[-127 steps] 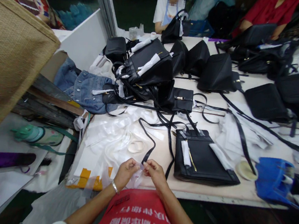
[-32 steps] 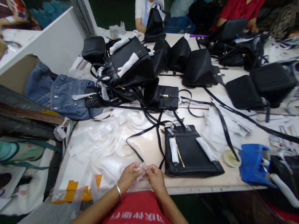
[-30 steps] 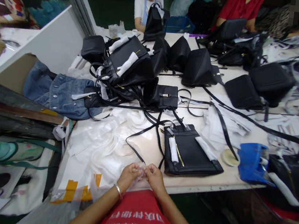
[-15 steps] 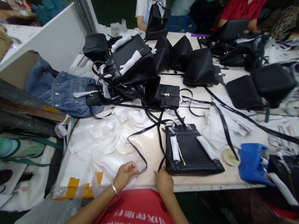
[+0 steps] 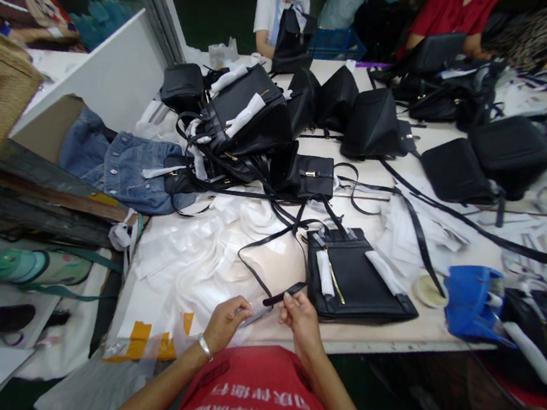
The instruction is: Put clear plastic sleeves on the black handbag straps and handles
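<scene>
My right hand (image 5: pixel 300 316) pinches the free end of a thin black strap (image 5: pixel 269 238) just above the table's near edge. The strap loops back to a flat black bag (image 5: pixel 363 287) lying just right of my hands, with white paper wraps on it. My left hand (image 5: pixel 225 323) is closed on a small clear plastic piece (image 5: pixel 255 315) that points toward the strap end. A silver bracelet sits on my left wrist.
A heap of white and clear plastic wrap (image 5: pixel 190 261) lies left of my hands. Several black bags (image 5: pixel 249 118) pile up in the middle and far side of the table. A blue tray (image 5: pixel 472 305) stands at right, a denim jacket (image 5: pixel 122 165) at left. Other people sit across the table.
My hands have come apart. The right hand has lifted the strap end off the table, and the left hand holds the clear plastic piece beside it.
</scene>
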Demonstrator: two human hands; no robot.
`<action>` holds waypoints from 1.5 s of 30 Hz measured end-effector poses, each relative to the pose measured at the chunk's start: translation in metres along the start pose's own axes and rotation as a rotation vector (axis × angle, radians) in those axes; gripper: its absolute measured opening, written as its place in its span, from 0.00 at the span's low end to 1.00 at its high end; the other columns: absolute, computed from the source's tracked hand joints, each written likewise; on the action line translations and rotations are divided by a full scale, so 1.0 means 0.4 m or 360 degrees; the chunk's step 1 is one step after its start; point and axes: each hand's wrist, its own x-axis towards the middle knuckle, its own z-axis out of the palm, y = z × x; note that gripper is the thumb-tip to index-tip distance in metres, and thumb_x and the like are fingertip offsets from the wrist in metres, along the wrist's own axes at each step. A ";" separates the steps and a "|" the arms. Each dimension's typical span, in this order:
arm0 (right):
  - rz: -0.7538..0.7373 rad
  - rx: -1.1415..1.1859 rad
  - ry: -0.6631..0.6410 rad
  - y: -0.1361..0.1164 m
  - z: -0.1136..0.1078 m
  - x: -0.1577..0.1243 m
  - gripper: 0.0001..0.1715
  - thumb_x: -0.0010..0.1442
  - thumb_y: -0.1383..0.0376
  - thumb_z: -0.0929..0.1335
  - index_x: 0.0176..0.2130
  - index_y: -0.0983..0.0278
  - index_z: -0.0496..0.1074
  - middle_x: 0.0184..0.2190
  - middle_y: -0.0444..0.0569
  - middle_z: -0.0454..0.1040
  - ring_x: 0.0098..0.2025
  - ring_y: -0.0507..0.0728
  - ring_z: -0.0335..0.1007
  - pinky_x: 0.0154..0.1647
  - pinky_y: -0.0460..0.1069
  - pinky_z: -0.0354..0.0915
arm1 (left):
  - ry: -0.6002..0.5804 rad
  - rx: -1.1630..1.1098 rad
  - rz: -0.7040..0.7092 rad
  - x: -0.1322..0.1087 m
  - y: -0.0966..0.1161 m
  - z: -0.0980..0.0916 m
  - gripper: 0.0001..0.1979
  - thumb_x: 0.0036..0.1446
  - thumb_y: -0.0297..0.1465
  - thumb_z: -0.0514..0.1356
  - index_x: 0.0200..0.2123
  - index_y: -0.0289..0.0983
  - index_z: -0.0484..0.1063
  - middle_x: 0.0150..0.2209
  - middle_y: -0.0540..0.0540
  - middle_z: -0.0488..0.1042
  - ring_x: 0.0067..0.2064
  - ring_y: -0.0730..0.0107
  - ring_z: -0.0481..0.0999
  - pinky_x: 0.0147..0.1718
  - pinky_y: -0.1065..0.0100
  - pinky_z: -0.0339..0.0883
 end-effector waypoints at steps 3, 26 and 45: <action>0.0000 -0.0003 -0.0011 0.010 0.008 0.007 0.21 0.49 0.51 0.71 0.33 0.64 0.63 0.24 0.43 0.70 0.19 0.47 0.59 0.21 0.44 0.61 | -0.0002 0.0059 0.0072 -0.002 0.006 0.005 0.11 0.55 0.37 0.54 0.27 0.38 0.71 0.27 0.49 0.72 0.32 0.68 0.69 0.34 0.69 0.61; 0.0049 -0.0129 -0.0025 0.052 0.005 0.023 0.18 0.47 0.54 0.72 0.28 0.63 0.65 0.17 0.37 0.63 0.18 0.47 0.58 0.19 0.43 0.56 | -0.0138 -0.0701 -0.0417 0.010 -0.007 0.060 0.11 0.50 0.37 0.60 0.30 0.37 0.62 0.16 0.59 0.59 0.19 0.79 0.59 0.21 0.76 0.50; 0.0335 -0.0220 -0.0149 0.051 -0.016 0.051 0.23 0.47 0.47 0.69 0.28 0.62 0.61 0.23 0.39 0.69 0.16 0.45 0.54 0.17 0.43 0.55 | -0.0191 -0.0604 -0.0433 0.010 -0.008 0.081 0.12 0.56 0.41 0.53 0.30 0.38 0.60 0.24 0.52 0.73 0.26 0.70 0.74 0.28 0.70 0.63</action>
